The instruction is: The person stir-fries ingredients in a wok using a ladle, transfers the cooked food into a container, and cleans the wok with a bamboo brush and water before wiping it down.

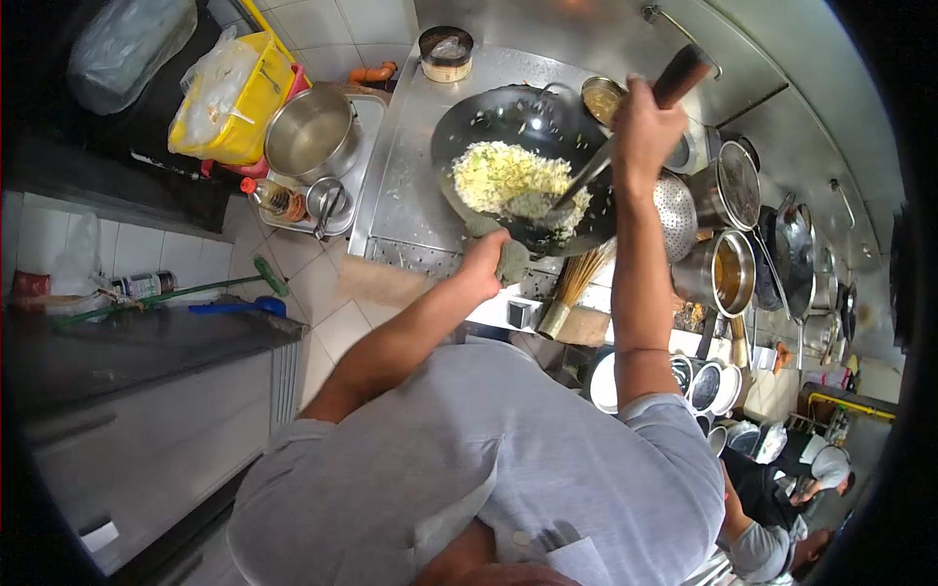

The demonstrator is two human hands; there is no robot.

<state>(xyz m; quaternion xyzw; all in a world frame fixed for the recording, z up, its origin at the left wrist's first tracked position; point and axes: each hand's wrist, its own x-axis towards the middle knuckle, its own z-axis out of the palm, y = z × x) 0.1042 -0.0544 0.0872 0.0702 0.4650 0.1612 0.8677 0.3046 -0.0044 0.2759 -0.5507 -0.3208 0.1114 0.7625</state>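
A black wok (479, 117) sits on the steel stove top, holding a loose pale-yellow heap of what looks like fried rice (498, 174) with green bits. My left hand (484, 264) is closed on a folded green cloth (512, 264) at the wok's near rim. Raised over the wok's right side, my right hand (645, 135) is wrapped round the long handle of a wok ladle (586, 174). The handle's wooden end sticks up beyond my fist. The ladle's bowl rests in the rice and is partly covered by it.
A bamboo brush (578, 283) lies by the wok's near edge. On the left stand a steel pot (313, 132), a red-capped bottle (262, 190) and a yellow bin (234, 98). Several pots, one a stockpot (718, 273), line the right. Other people (782, 527) are at lower right.
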